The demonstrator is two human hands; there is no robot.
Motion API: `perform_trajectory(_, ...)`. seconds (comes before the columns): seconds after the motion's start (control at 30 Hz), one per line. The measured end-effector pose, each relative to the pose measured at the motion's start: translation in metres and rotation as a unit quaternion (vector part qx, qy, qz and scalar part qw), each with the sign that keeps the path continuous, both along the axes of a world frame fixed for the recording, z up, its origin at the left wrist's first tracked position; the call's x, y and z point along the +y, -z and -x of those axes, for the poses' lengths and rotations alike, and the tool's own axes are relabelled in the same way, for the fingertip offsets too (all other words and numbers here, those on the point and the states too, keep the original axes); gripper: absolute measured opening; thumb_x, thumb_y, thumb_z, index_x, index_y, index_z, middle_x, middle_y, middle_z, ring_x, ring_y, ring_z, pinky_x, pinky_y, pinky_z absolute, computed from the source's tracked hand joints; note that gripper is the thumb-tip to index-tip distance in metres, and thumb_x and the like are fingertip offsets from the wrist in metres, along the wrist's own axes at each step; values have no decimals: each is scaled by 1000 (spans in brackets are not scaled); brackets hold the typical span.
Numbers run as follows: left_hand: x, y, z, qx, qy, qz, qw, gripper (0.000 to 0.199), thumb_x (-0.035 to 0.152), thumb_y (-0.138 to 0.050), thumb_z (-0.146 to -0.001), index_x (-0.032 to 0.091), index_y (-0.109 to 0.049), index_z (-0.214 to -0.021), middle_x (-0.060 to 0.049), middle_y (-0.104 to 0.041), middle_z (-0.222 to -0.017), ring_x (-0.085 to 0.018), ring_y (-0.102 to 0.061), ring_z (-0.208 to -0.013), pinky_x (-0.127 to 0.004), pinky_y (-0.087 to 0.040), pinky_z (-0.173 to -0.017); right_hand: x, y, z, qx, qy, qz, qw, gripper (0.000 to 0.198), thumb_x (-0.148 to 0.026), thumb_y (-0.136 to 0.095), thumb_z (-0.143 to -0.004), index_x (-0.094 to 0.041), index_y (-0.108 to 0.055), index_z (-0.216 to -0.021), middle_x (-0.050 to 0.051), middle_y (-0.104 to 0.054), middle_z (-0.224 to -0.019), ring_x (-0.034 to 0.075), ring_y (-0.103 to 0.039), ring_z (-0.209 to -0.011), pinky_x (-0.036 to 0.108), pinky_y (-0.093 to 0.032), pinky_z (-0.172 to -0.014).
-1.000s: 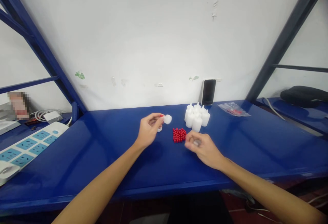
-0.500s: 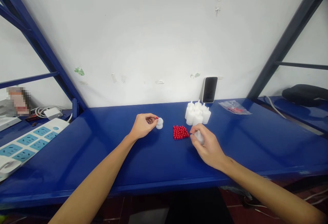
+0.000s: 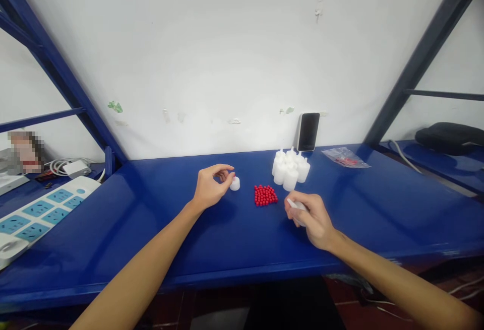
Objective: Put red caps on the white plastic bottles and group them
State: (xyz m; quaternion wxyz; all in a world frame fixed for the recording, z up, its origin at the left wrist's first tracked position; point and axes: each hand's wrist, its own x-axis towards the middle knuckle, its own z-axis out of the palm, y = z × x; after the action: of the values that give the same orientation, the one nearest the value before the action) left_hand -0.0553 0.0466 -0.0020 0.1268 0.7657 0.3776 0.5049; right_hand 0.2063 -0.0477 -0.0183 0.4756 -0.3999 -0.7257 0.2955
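Observation:
My left hand (image 3: 214, 187) is closed in a loose pinch at the left of the table. A speck of red, apparently one of the small red pieces, shows at its thumb tip. Just by these fingertips a short white round piece (image 3: 235, 184) stands on the table. My right hand (image 3: 312, 220) is wrapped round a white dropper bottle (image 3: 298, 207), tilted with its thin nozzle towards the left. Between the hands lies a tight patch of small round red pieces (image 3: 265, 195). Behind my right hand several white dropper bottles (image 3: 290, 176) stand upright in a cluster.
The blue table (image 3: 227, 249) meets a white wall. A dark-screened device (image 3: 308, 132) leans there, beside a clear bag (image 3: 346, 157) with red pieces inside. At the left lies a power strip (image 3: 45, 214). Blue frame posts rise on both sides.
My right hand has moved slightly down and right, tipping the bottle's nozzle leftward. At my left fingertips, the upper white part seen above the short white piece no longer shows.

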Motion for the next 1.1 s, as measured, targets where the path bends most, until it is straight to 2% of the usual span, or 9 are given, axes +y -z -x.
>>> perform_trajectory(0.07,-12,-2,-11,19,29,-66,997,12,24,-64,-85,15,-71,-90,-2,-68,-71,-11,-60,-61,-23,-50,-63,-1,-1,-2,-10,-18,-1,1000,18,-29,-47,-83,-19,-49,-68,-2,-46,-57,12,-40,-50,27,-30,-49)
perform_trajectory(0.13,-26,-2,-25,41,88,-107,989,11,23,-64,-86,16,-70,-93,-2,-69,-74,-11,-62,-65,-23,-52,-65,-2,-3,-3,-37,-40,-11,998,20,-31,-47,-85,-20,-49,-70,-3,-44,-58,12,-37,-52,27,-28,-51)
perform_trajectory(0.23,-46,-2,-45,46,186,-115,975,11,20,-65,-88,16,-69,-97,-5,-73,-87,-11,-65,-73,-23,-54,-72,-5,-6,-3,-72,-77,-48,993,20,-32,-45,-88,-20,-48,-72,-3,-42,-60,11,-35,-53,27,-28,-53)
perform_trajectory(0.3,-57,-3,-55,26,217,-110,970,11,20,-66,-87,14,-69,-96,-5,-73,-84,-11,-66,-71,-22,-55,-70,-5,-6,-1,-88,-88,-82,989,19,-30,-44,-88,-20,-47,-72,-3,-41,-60,11,-35,-52,27,-29,-53)
perform_trajectory(0.53,-72,-9,-59,14,252,-92,963,13,14,-61,-89,16,-69,-100,-5,-75,-90,-14,-70,-82,-24,-57,-78,-2,-6,7,-116,-58,-114,985,20,-24,-45,-90,-20,-46,-70,-2,-43,-62,13,-40,-55,27,-30,-54)
perform_trajectory(0.67,-73,-5,-60,23,266,-90,960,14,13,-60,-90,16,-69,-100,-5,-74,-91,-13,-69,-83,-24,-57,-78,-1,-11,8,-118,-85,-105,984,20,-26,-45,-90,-19,-47,-71,2,-47,-73,15,-45,-65,29,-35,-60)
perform_trajectory(0.87,-73,-3,-63,19,272,-93,958,12,14,-60,-90,15,-69,-98,-5,-73,-88,-13,-68,-80,-24,-56,-76,1,-7,5,-117,-121,-63,984,31,-40,-45,-92,-19,-41,-69,-5,-33,-61,10,-32,-54,27,-26,-54)
perform_trajectory(1.0,-71,3,-64,47,293,-114,948,13,10,-58,-90,14,-65,-99,-5,-72,-89,-13,-66,-81,-25,-55,-77,5,-3,6,-121,-127,-21,984,41,-45,-42,-95,-17,-44,-65,-5,-34,-58,9,-30,-52,25,-23,-52)
perform_trajectory(1.1,-70,6,-64,75,295,-141,942,17,11,-56,-91,16,-62,-106,-6,-70,-96,-15,-65,-88,-28,-54,-82,6,-2,5,-120,-118,-31,985,41,-43,-43,-94,-16,-47,-63,-4,-35,-58,9,-31,-53,24,-25,-51)
